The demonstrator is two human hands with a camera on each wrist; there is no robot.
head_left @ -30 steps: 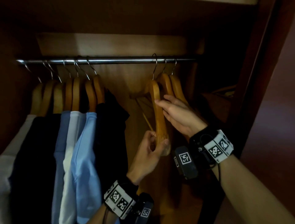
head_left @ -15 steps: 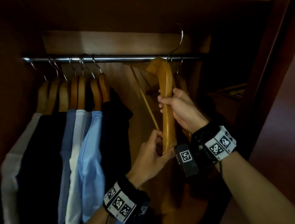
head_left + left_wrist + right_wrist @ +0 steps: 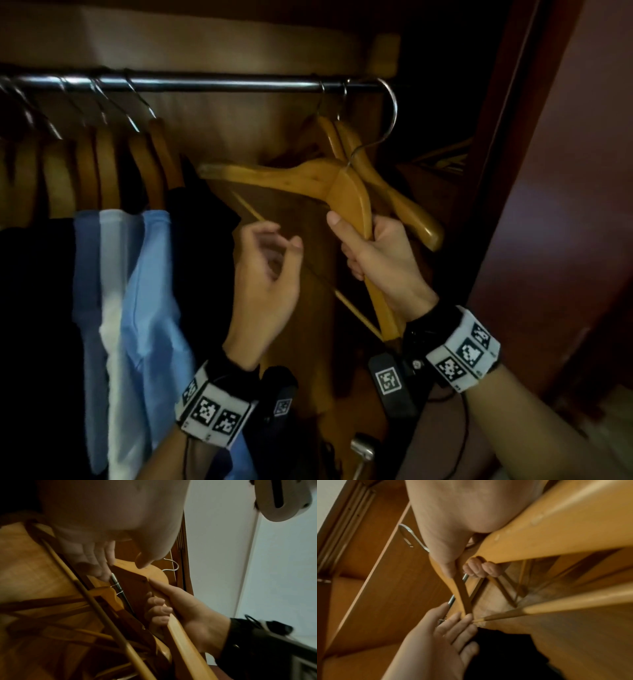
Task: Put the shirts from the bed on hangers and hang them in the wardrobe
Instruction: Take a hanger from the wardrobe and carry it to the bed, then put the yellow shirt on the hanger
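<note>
R grip point(image 3: 373, 253) clenched round one arm of a bare hanger point(image 3: 308, 178), tilted, w/ its hook point(image 3: 387, 113) off the rail point(image 3: 212, 83) near the rail's right end; L grip point(image 3: 263, 274) released, fingers loosely curled, holding nothing, just beside the hanger's thin crossbar.

Risks, as I judge: hook could snag the two spare hangers point(image 3: 346, 137) at the rail's right end as it's pulled out, dragging them off; far arm tip sits near the dark shirt point(image 3: 191, 219) & could catch the fabric; one-hand hold on one arm may let it swing.

Wardrobe point(image 3: 513, 171): rail carries a row of hung shirts point(image 3: 150, 274) at its left end (white, dark, blues), two bare hangers at right; no shirt on the held hanger; bed not in view.
</note>
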